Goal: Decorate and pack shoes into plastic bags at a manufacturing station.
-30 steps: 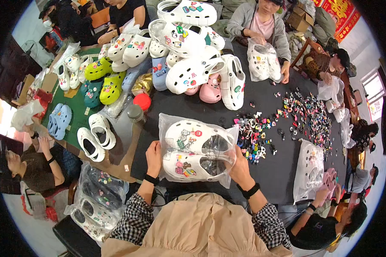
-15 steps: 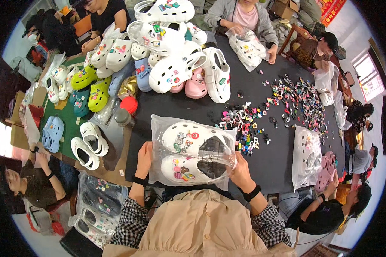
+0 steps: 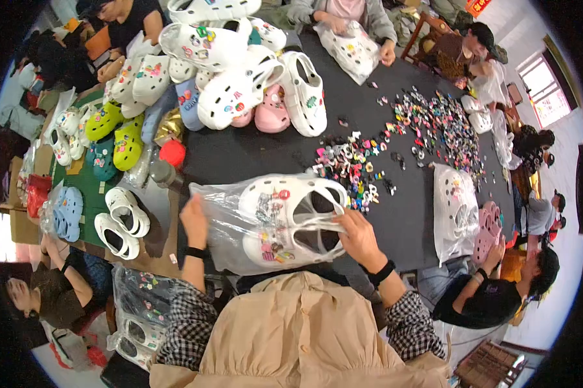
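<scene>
A pair of white clogs (image 3: 258,196) with colourful charms lies inside a clear plastic bag (image 3: 223,223), held over the near edge of the dark table. The toes point left and the heel straps right. My left hand (image 3: 195,223) is closed on the bag's left edge, with a stretch of slack plastic between it and the toes. At the heel end, my right hand (image 3: 358,240) pinches gathered plastic beside the straps. The bag looks creased around the clogs.
Loose shoe charms (image 3: 434,129) cover the right of the table (image 3: 240,155). White clogs (image 3: 236,100) are piled at the back. A bagged pair (image 3: 456,213) lies right, pink clogs (image 3: 488,223) beside it. Left are unbagged white clogs (image 3: 127,211) and a grey-lidded container (image 3: 164,173). Several people sit around.
The clogs have shifted right within the bag. My left hand has moved left, stretching the plastic out, and the bag's right end is now bunched in my right hand. The whole view has shifted slightly.
</scene>
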